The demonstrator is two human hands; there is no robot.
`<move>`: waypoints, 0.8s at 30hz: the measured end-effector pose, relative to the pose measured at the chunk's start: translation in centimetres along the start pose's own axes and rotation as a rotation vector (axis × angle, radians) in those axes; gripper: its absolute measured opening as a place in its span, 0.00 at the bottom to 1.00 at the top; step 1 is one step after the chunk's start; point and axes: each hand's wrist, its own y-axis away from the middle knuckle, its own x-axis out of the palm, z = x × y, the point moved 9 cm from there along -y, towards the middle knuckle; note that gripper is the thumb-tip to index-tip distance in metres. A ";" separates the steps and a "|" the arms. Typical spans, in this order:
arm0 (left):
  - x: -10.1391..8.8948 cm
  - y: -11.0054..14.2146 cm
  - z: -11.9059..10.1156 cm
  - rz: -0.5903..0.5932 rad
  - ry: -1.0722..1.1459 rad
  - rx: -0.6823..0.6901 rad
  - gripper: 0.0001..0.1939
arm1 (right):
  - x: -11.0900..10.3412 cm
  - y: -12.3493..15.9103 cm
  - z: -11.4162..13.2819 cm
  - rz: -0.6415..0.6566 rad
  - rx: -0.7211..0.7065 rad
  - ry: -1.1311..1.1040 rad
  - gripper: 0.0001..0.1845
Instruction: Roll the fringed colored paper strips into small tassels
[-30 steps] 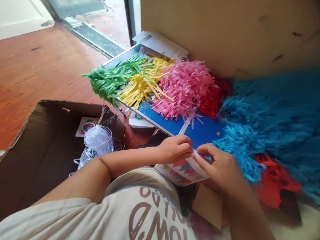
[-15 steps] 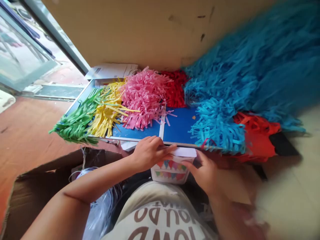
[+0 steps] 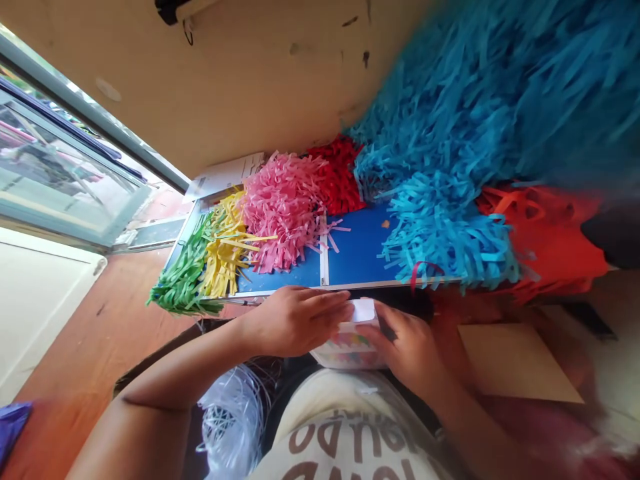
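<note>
Two bare hands, the left hand [image 3: 295, 321] and the right hand [image 3: 403, 350], pinch a printed paper packet [image 3: 349, 353] at lower centre, below paper fringes [image 3: 283, 213] on a blue board [image 3: 360, 247].

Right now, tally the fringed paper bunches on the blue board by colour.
Green fringe: 1
Yellow fringe: 1
Pink fringe: 1
Red fringe: 1
Light blue fringe: 1 (merges into more blue past the board)
Total: 5

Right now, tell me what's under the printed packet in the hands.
The left hand and right hand hold the printed packet above dark cloth and the pale shirt; directly beneath it is covered, so nothing there can be seen.
</note>
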 end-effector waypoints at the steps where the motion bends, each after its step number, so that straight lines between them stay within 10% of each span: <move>1: -0.4 -0.3 0.0 -0.038 0.015 0.000 0.14 | 0.0 0.0 0.1 0.000 -0.005 0.004 0.20; 10: -0.1 -2.6 1.9 0.014 0.258 -0.263 0.18 | -0.3 -0.4 0.8 0.049 -0.032 0.010 0.17; 24: 1.1 -2.2 2.5 0.107 0.406 -0.277 0.19 | -0.5 -0.7 2.1 0.091 -0.088 0.126 0.20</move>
